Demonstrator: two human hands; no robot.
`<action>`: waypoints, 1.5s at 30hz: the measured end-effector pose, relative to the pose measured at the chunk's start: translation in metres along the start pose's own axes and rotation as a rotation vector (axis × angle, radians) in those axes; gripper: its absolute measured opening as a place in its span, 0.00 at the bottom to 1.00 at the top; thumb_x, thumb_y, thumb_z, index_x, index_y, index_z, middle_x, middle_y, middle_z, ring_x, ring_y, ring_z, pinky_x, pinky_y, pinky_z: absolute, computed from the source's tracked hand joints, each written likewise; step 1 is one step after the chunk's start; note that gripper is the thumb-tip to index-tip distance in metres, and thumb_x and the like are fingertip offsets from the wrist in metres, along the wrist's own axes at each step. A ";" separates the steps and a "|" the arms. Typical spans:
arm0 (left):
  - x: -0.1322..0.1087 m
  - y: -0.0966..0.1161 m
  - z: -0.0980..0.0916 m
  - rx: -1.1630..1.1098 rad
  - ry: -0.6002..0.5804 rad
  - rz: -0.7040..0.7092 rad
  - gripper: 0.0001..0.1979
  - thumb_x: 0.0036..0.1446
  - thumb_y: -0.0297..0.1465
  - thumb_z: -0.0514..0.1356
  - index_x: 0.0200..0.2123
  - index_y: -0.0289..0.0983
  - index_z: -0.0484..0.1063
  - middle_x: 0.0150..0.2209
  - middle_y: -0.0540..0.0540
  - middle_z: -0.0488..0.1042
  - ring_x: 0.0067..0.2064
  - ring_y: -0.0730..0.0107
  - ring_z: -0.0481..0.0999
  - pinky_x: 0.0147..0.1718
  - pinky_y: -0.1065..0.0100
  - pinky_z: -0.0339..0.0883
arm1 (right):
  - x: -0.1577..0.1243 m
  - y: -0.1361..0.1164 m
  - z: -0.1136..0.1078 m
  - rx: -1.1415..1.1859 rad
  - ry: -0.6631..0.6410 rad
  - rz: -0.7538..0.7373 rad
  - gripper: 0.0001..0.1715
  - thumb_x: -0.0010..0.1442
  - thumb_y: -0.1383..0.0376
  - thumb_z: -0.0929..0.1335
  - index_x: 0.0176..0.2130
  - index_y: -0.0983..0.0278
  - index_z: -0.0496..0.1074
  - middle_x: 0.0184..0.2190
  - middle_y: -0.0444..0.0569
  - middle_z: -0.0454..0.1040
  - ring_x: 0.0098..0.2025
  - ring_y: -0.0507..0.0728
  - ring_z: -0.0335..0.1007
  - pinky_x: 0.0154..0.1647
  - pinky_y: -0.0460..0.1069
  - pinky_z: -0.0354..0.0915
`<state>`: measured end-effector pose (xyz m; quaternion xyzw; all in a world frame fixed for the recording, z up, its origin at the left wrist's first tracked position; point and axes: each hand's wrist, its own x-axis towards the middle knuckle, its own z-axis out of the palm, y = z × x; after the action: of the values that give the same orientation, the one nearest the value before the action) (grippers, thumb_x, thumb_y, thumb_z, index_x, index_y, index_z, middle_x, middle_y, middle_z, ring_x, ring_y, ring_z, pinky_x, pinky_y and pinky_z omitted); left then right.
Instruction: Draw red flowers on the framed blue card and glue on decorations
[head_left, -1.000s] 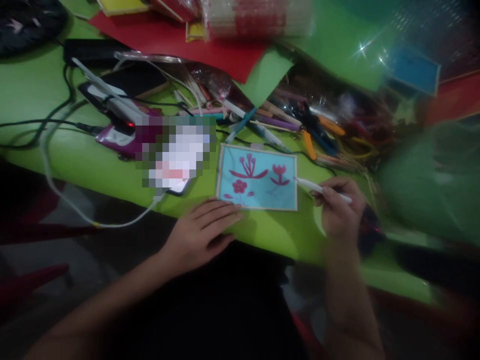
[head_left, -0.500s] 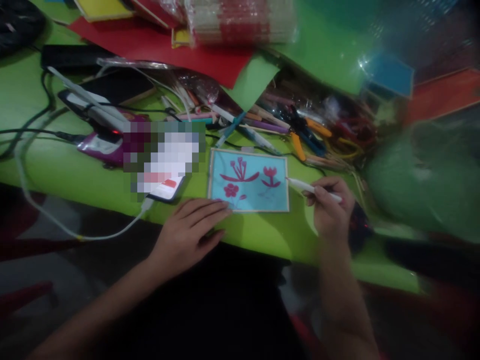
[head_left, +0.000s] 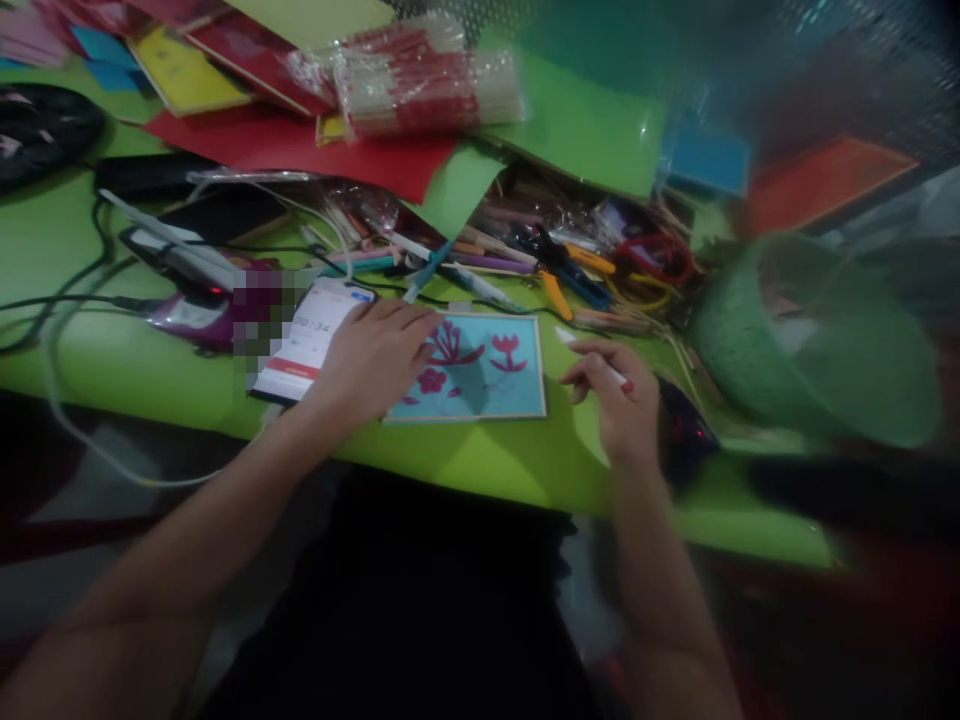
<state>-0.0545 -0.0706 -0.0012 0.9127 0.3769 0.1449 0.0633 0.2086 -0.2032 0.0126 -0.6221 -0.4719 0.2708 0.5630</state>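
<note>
Blue card with red flower designs [head_left: 491, 372]: flat on the green table [head_left: 480, 462], close to its near edge. Long axis runs left–right across the person's front, roughly along that edge; blossoms point away from the person.

White pen [head_left: 568, 338]: just right of the card, slanted. White end aims up-left, away from the person; red end down-right. Right hand [head_left: 621, 400] holds it in a narrow finger grip.

Left hand [head_left: 367, 360]: palm down, fingers extended, nothing seen in its grasp. It covers the card's left part and overlaps the phone [head_left: 296, 345]; contact with either cannot be told.

Surface: crowded beyond the card. Pens and sticks lie near an orange-handled tool [head_left: 556, 297]; farther back, a red sheet [head_left: 367, 160] and a plastic-wrapped stick bundle [head_left: 435, 95]. Green tub [head_left: 742, 350] at right, black bag [head_left: 45, 140] at far left.

Room: dim; floor area dark, shapes there blurred.
</note>
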 end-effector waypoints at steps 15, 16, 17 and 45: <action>0.056 -0.003 0.008 0.153 -0.082 -0.009 0.12 0.61 0.24 0.55 0.42 0.35 0.78 0.43 0.35 0.80 0.48 0.47 0.80 0.44 0.53 0.68 | -0.011 -0.004 -0.003 -0.295 -0.151 -0.185 0.13 0.70 0.54 0.69 0.50 0.55 0.79 0.41 0.45 0.83 0.33 0.54 0.77 0.38 0.51 0.72; 0.056 -0.003 0.007 0.146 -0.083 -0.005 0.11 0.61 0.24 0.55 0.40 0.35 0.78 0.42 0.36 0.80 0.47 0.47 0.80 0.44 0.53 0.68 | -0.011 -0.004 -0.004 -0.288 -0.141 -0.192 0.13 0.70 0.55 0.69 0.50 0.55 0.79 0.41 0.45 0.83 0.33 0.54 0.77 0.39 0.52 0.72; 0.056 -0.003 0.007 0.139 -0.080 -0.002 0.11 0.61 0.24 0.55 0.39 0.36 0.78 0.42 0.36 0.81 0.47 0.47 0.80 0.45 0.53 0.67 | -0.011 -0.005 -0.005 -0.282 -0.130 -0.199 0.13 0.70 0.55 0.69 0.50 0.55 0.79 0.40 0.45 0.83 0.33 0.54 0.77 0.39 0.52 0.72; 0.056 -0.001 -0.011 -0.746 0.113 -0.084 0.14 0.60 0.38 0.64 0.45 0.36 0.80 0.42 0.43 0.83 0.43 0.63 0.81 0.46 0.62 0.76 | -0.001 0.001 -0.010 -0.119 0.106 -0.174 0.28 0.63 0.66 0.72 0.61 0.52 0.69 0.60 0.51 0.77 0.55 0.60 0.78 0.59 0.60 0.73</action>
<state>-0.0208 -0.0308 0.0211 0.8011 0.3384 0.3197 0.3763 0.2176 -0.2087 0.0138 -0.6245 -0.5089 0.1589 0.5708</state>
